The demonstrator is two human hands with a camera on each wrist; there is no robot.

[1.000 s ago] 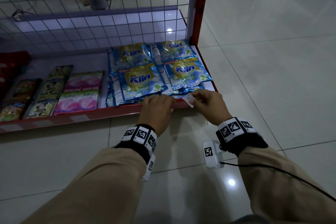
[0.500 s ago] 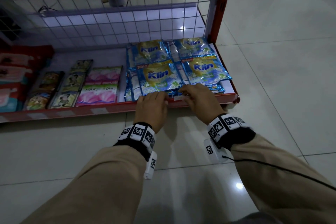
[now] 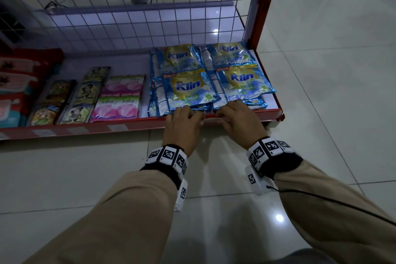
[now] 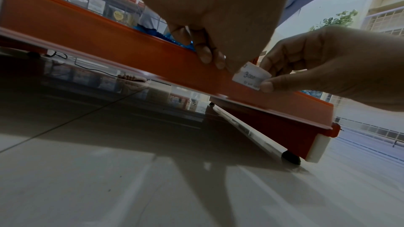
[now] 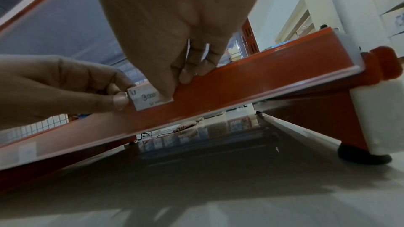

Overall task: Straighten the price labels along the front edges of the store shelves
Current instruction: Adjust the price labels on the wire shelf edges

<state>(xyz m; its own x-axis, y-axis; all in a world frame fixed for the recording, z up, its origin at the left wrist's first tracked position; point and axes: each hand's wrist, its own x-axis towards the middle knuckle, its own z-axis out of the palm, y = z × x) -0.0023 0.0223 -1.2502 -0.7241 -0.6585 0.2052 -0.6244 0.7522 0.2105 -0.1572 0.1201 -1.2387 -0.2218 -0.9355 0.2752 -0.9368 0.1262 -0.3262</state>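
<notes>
At centre frame, the small white paper price label [image 5: 146,99], loose a second ago, now lies against the red shelf-front strip [image 5: 262,78]; left hand [image 3: 184,126] and right hand [image 3: 235,122] each pinch an end, so seating it is nearly finished.

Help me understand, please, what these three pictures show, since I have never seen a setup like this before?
No machine here: a person works with bare hands, wearing one camera on the head and one on each wrist. The head view looks down at the left hand and right hand at the red front edge of a low store shelf. On the shelf lie blue Klin sachets and pink sachets. The two wrist views look up from near the floor. In them both hands pinch one small white price label against the edge, one at each end; "3000" is handwritten on it.
</notes>
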